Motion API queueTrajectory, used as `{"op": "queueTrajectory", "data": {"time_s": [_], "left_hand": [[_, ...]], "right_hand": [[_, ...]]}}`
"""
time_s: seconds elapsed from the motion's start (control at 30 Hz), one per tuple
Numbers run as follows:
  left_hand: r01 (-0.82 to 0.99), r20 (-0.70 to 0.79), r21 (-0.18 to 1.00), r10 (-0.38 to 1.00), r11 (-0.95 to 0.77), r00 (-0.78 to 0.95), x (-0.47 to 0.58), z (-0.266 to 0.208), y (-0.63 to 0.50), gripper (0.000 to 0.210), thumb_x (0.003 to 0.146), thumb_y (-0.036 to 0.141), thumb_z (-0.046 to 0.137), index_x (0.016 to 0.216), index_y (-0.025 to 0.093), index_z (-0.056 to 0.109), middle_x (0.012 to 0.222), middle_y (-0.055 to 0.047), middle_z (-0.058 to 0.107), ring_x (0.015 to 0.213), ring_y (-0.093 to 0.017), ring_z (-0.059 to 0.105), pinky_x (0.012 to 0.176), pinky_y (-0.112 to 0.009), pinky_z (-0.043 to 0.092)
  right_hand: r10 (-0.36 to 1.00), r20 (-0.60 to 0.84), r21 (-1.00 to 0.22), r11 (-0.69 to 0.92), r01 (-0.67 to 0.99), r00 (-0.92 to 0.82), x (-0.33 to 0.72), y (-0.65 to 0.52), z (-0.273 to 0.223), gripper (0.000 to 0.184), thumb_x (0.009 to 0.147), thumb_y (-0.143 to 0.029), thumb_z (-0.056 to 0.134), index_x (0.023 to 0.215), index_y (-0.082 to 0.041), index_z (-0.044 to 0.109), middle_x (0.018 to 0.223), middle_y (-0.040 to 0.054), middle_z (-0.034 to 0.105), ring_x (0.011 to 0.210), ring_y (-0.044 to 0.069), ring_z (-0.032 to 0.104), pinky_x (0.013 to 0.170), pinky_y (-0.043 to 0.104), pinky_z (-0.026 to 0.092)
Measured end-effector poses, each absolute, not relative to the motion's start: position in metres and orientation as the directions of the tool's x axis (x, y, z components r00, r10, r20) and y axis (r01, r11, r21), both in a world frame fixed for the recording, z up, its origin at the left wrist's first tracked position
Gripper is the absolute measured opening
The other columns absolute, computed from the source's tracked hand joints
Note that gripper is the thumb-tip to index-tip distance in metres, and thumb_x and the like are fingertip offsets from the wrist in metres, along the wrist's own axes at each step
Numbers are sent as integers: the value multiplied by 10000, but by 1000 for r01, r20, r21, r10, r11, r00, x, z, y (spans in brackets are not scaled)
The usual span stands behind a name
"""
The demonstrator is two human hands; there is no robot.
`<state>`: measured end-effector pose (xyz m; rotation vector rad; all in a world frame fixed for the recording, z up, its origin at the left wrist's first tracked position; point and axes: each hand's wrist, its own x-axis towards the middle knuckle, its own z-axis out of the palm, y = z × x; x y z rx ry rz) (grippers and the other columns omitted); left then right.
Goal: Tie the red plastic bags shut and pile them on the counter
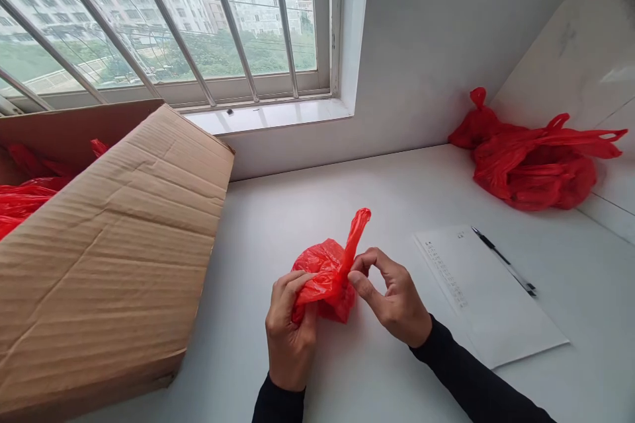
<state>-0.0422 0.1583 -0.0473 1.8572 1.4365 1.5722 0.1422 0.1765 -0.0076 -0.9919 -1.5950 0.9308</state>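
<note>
A small red plastic bag (322, 264) is held above the white table in front of me, one handle loop sticking up from it. My left hand (292, 327) grips the bag's near left side, fingers on top and thumb beneath. On the bag's right, my right hand (389, 287) has thumb and index finger bent together in a pinch at the base of the upright handle. What lies between those fingertips is too small to make out. Whatever is inside the bag is hidden by the crumpled plastic.
To the left stands a big cardboard box (124, 244) with red bags (27, 198) inside. Right of my hands lie a pad of paper (501, 304) and a black pen (503, 261). More red bags (540, 165) rest against the back right corner. A barred window (238, 26) is behind.
</note>
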Motion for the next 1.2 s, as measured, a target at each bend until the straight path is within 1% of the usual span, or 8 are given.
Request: {"op": "queueTrajectory", "data": {"time_s": [0.17,0.33,0.4,0.47,0.6,0.77,0.93,1.2], "left_hand": [[463,501,793,856,-397,-125,-45,-43,159,180,953,219,554,1093,260,658,1097,-20,643,1014,-165,611,861,-270,512],[225,231,962,895,-153,-381,-58,-43,162,243,952,399,575,1082,221,679,957,-15,684,786,-139,601,659,-217,517],[175,206,973,903,-149,-377,-58,-44,163,262,938,425,596,1069,215,684,957,-17,687,806,-141,613,672,-211,526],[206,237,963,915,-176,-325,-54,-44,162,241,941,406,599,1076,223,679,988,-16,688,851,-142,629,714,-210,531],[343,393,882,906,-322,-158,-45,-41,158,166,968,286,558,1095,247,658,1079,-15,669,986,-142,626,846,-222,506],[344,467,838,883,-423,-52,-44,-41,158,195,977,206,523,1127,259,635,1128,-21,652,1095,-151,601,939,-250,482],[318,408,872,911,-371,-57,-44,-43,158,181,986,240,523,1124,262,640,1141,-29,644,1083,-171,602,893,-275,491],[245,270,934,963,-259,-15,-38,-39,159,238,1008,322,486,1151,248,662,1136,-40,663,1026,-192,615,799,-292,498]], "right_hand": [[958,288,-956,288,54,-9,159,185,-3,172,1009,-373,511,936,-220,540,829,2,510,777,151,494,739,296,423],[857,337,-918,391,-66,389,189,205,0,233,1017,-406,500,881,-218,524,768,-11,457,731,139,453,733,288,405],[891,329,-933,358,-37,312,188,203,-1,190,1005,-394,532,927,-222,557,777,-8,499,743,141,481,737,290,412],[937,336,-941,338,-7,101,177,194,-3,147,983,-381,575,1027,-242,580,792,-10,543,766,147,515,763,302,431],[902,390,-912,407,58,-184,149,178,-4,336,895,-335,706,1204,-290,582,838,-23,582,788,146,533,801,316,451],[917,359,-912,385,144,-175,144,178,-1,44,935,-268,625,950,-232,645,812,-10,567,729,131,504,714,291,441],[955,267,-959,277,68,-127,154,179,1,144,997,-352,529,958,-219,569,829,3,547,748,141,502,704,288,444],[941,321,-937,332,-105,109,165,182,-2,156,1005,-385,530,1030,-238,574,792,3,501,728,145,505,678,283,448]]}}
